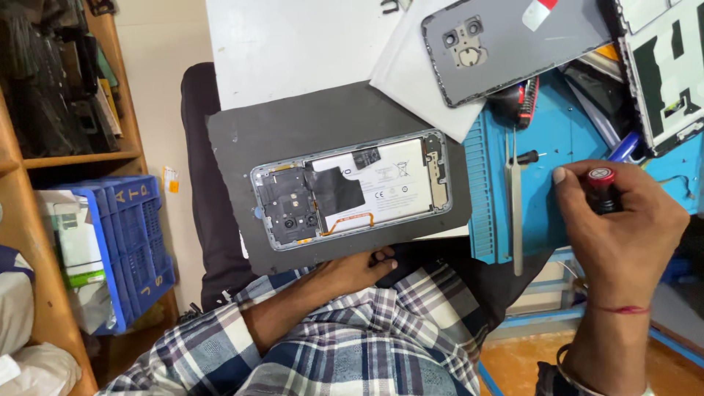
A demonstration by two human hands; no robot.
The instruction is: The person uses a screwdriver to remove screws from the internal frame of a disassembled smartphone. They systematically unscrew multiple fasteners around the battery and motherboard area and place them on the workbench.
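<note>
An opened phone [352, 187] with its back off lies on a dark grey mat [242, 139], showing a white battery, black shields and camera lenses. My left hand [359, 268], in a plaid sleeve, grips the mat's near edge just below the phone, fingers tucked underneath. My right hand [623, 227] is off to the right over the blue work mat [557, 147]. It is closed around a small black screwdriver [601, 187] with a red cap. The tip is hidden.
The phone's grey back cover [506, 44] rests on white paper at the top. Metal tweezers [517, 213], a red-black screwdriver [517, 103] and a blue pen [623, 147] lie on the blue mat. A blue crate [132, 242] and a wooden shelf [44, 158] stand at left.
</note>
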